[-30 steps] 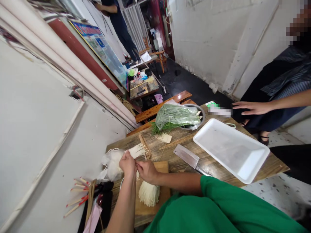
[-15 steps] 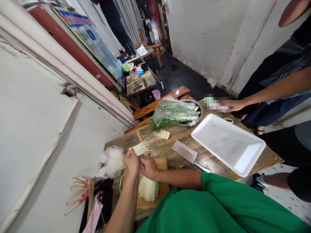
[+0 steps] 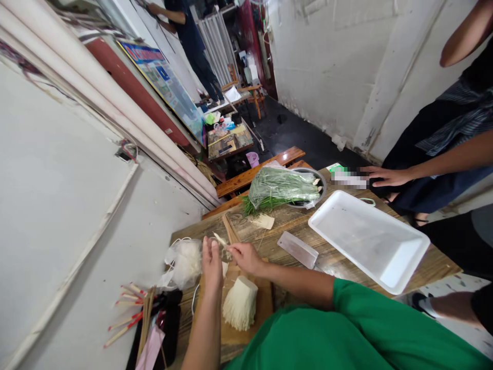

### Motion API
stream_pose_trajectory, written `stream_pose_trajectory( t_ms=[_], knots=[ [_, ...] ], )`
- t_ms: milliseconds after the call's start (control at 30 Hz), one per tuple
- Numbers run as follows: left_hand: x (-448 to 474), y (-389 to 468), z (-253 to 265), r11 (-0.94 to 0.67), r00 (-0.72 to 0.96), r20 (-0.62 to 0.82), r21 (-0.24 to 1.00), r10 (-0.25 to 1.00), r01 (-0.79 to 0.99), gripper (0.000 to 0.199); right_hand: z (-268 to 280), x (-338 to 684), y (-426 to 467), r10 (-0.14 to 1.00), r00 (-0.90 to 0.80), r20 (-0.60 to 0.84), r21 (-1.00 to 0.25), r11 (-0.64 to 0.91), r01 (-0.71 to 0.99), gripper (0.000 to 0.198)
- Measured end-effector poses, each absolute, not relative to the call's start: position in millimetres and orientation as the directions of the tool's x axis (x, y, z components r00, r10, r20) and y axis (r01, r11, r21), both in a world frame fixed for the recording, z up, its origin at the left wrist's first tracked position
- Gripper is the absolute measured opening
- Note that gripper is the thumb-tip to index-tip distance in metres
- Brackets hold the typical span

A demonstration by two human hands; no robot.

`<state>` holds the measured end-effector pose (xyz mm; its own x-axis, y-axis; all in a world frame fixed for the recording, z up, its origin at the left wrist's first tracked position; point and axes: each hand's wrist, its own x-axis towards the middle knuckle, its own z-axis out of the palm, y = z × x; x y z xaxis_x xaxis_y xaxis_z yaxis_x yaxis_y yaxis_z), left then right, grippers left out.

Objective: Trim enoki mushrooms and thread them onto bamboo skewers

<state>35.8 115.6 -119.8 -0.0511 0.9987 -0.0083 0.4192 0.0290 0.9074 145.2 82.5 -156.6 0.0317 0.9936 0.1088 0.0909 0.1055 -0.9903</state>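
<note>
My right hand [image 3: 247,258] pinches a thin clump of enoki mushrooms [image 3: 220,239] over the far edge of the wooden cutting board [image 3: 265,298]. My left hand [image 3: 212,263] is raised just left of it, fingers stretched out and close together. Whether anything rests in its palm is hidden. Below my right hand, a thick bunch of enoki [image 3: 241,303] lies on the board. A smaller enoki piece [image 3: 264,221] lies on the table beyond. Left of my left hand sits a clear plastic bag [image 3: 187,263] with pale contents. A cleaver [image 3: 298,249] lies right of the board.
A white tray [image 3: 370,241] occupies the table's right side. Bagged green chives [image 3: 283,185] lie across a metal bowl at the back. Wooden sticks [image 3: 230,228] lie near the bag; red-tipped sticks [image 3: 125,318] stand lower left. A co-worker's hand [image 3: 389,176] rests at the far right edge.
The larger enoki bunch that both hands held no longer shows whole; a thin clump is in my right hand. My left fingers have straightened. The co-worker's fingers have spread. The view has shifted.
</note>
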Motion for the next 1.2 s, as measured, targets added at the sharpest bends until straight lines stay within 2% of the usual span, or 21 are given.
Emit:
stream_pose_trajectory(
  t_ms=[133,233,333,467,500,600,700,867,933,1000,1100,1200],
  knots=[
    [10.4,121.8,-97.4,0.027,0.117,-0.064,0.955,0.991,0.295,0.063,-146.6,174.9,87.1,0.973,-0.223,0.066,-0.998,0.065,-0.013,0.030],
    [3.7,123.8,-84.8,0.111,0.271,-0.171,0.968,0.947,0.224,0.058,-132.7,194.1,88.6,0.923,-0.382,0.050,-0.999,0.039,-0.036,0.031],
    [5.5,122.2,-81.6,0.222,0.376,-0.270,0.961,0.886,0.168,0.049,-118.8,209.3,87.5,0.881,-0.472,0.034,-0.999,0.033,-0.011,0.034],
    [3.1,122.4,-87.4,0.302,0.384,-0.306,0.951,0.871,0.072,0.037,-107.9,236.1,77.3,0.851,-0.524,0.003,-0.991,0.073,0.113,0.039],
    [0.4,123.3,-89.5,0.312,0.372,-0.306,0.949,0.876,0.047,0.034,-106.2,244.3,72.9,0.858,-0.514,0.000,-0.983,0.094,0.156,0.040],
    [-8.3,124.5,-94.9,0.334,0.357,-0.308,0.943,0.882,-0.011,0.031,-101.4,266.3,57.1,0.915,-0.401,0.046,-0.943,0.172,0.284,0.023],
    [-9.3,120.2,-94.7,0.350,0.396,-0.305,0.936,0.866,-0.044,0.032,-96.2,276.6,40.2,0.952,-0.278,0.130,-0.903,0.230,0.363,0.021],
    [3.9,111.7,-78.4,0.314,0.472,-0.221,0.941,0.854,-0.128,0.050,-89.6,278.3,22.9,0.966,-0.141,0.216,-0.891,0.254,0.376,0.025],
    [2.9,113.3,-77.2,0.242,0.424,-0.141,0.951,0.895,-0.193,0.060,-88.5,281.9,21.4,0.968,-0.074,0.240,-0.897,0.250,0.364,0.027],
    [-6.0,116.0,-87.4,0.168,0.290,-0.099,0.960,0.952,-0.224,0.062,-87.5,288.1,21.4,0.967,-0.002,0.253,-0.908,0.238,0.345,0.030],
    [-28.2,115.3,-122.7,0.195,0.121,-0.183,0.976,0.976,-0.097,0.054,-84.8,299.2,20.2,0.960,0.105,0.261,-0.929,0.219,0.298,0.033],
    [-44.3,110.8,-156.4,0.207,0.139,-0.221,0.972,0.965,0.108,0.040,-80.2,309.9,16.4,0.934,0.227,0.277,-0.944,0.220,0.246,0.035]
  ],
)
